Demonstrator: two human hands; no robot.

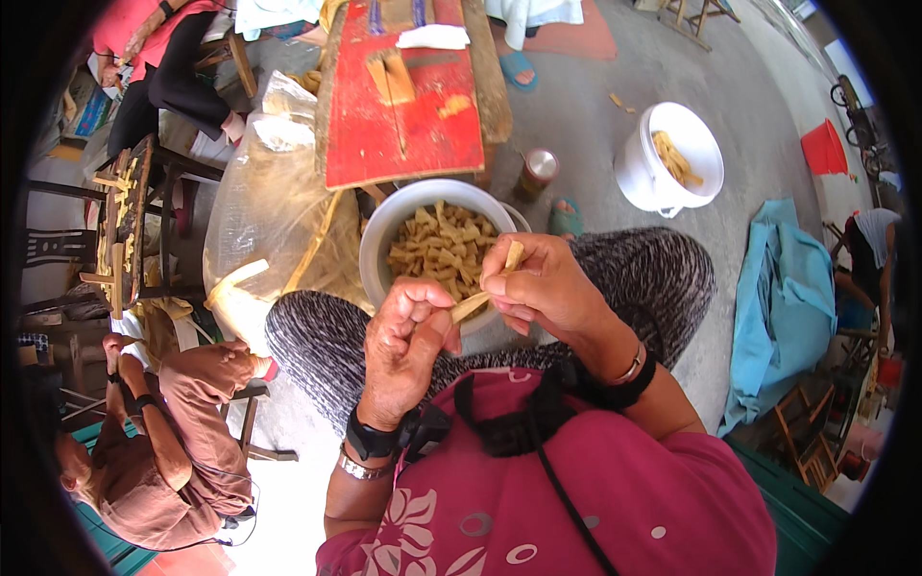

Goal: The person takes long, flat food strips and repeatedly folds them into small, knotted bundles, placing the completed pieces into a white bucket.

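My left hand [410, 335] and my right hand [540, 284] meet above my lap, both gripping a pale yellow strip of tough, flexible-looking material [472, 306]. One end of the strip is pinched between my left thumb and fingers, while another end stands up from my right fingers. Exactly how it bends or is tied inside the right hand is hidden. Just beyond and below the hands is a white plastic bucket [371, 248], holding many small folded or knotted yellowish pieces [439, 237].
Ahead stands a low bench with a red board [432, 137], bearing a slotted wooden block [391, 77]. A second white bucket [634, 162] is at right, near a lidded jar [539, 173]. A plastic sack [252, 194] lies left; co-workers [158, 446] sit beyond. Blue cloth [781, 324] lies right.
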